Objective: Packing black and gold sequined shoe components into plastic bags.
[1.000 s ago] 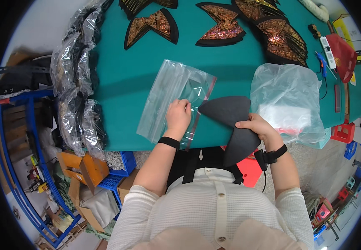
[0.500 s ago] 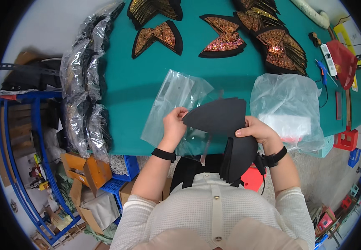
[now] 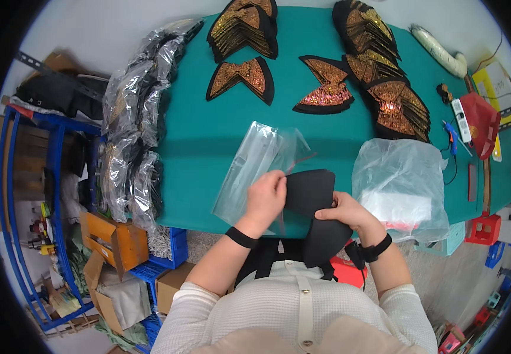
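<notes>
Above the table's front edge I hold a stack of black bow-shaped pieces (image 3: 311, 192), plain side up, with two wide lobes joined at a narrow waist. My right hand (image 3: 350, 213) grips them at the waist, thumb on top. My left hand (image 3: 267, 197) is closed at the left edge of the upper lobe; its fingertips are partly hidden. The lower lobe (image 3: 327, 241) hangs towards my lap. Beneath and beside my left hand lies a clear plastic bag (image 3: 245, 162), flat on the green table (image 3: 208, 135).
Sequined bow-shaped pieces lie farther back, a single-looking one (image 3: 240, 79), another (image 3: 326, 88), and fanned stacks (image 3: 400, 106). Plastic-wrapped bundles (image 3: 128, 130) line the left edge. At right are a cloudy plastic bag (image 3: 400, 183), a blue glue gun (image 3: 451, 135) and a power strip (image 3: 461, 120).
The black stack has turned and come lower and slightly left in view. My left hand has moved right along its edge. The whole view has tilted, showing more of the table's back.
</notes>
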Tool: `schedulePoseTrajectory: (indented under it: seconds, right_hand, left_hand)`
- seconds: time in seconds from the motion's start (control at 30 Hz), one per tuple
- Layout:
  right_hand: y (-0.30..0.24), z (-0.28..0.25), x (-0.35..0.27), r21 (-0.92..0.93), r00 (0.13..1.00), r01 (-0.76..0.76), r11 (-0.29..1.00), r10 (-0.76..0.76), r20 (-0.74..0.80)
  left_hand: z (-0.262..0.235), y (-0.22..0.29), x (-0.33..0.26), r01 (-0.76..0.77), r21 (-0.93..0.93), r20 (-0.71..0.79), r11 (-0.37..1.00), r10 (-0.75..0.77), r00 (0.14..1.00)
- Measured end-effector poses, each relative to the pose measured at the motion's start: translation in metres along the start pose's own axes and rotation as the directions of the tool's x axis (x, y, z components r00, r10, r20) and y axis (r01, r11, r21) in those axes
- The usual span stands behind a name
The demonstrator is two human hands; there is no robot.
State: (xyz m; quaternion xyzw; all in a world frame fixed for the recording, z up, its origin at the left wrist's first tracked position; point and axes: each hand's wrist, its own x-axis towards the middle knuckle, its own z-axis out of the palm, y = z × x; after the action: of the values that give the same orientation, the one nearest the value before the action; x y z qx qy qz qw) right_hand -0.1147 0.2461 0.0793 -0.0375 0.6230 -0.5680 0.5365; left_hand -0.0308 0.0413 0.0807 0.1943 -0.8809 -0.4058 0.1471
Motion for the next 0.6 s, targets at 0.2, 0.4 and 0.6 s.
schedulePoseTrajectory:
  seconds: [0.2,0.4,0.6]
  right_hand:
    - [-0.013,-0.009,-0.017,0.087,0.983,-0.097,0.991,0.109,-0.149]
    - [-0.012,-0.043,-0.047,0.158,0.995,-0.056,0.986,0.069,-0.078]
    - [-0.011,-0.052,-0.051,0.204,0.992,0.115,0.972,-0.103,-0.067]
  left_hand:
    - [0.016,0.028,-0.016,-0.198,-0.035,0.048,0.98,0.199,0.979]
    - [0.001,-0.003,0.013,0.045,-0.093,-0.056,0.995,-0.051,0.997]
    - [0.004,0.001,0.022,0.181,-0.29,0.051,0.94,-0.174,0.983]
